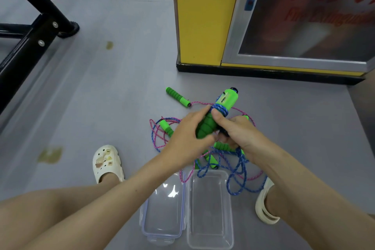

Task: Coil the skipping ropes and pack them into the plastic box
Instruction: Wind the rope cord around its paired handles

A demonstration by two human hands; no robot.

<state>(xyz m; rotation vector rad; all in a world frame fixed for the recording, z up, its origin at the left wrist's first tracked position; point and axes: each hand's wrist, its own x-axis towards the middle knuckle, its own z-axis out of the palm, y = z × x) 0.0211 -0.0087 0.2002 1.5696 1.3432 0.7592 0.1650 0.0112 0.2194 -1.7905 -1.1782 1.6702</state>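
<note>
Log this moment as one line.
stage: coiling | left hand: grips handle | right hand: pinches blue rope wrapped round handle | pink rope: loose on floor | box: open, lid beside it

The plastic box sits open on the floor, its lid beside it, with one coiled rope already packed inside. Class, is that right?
No. In the head view the plastic box sits open, lid beside it, but no coiled rope is packed inside.
</note>
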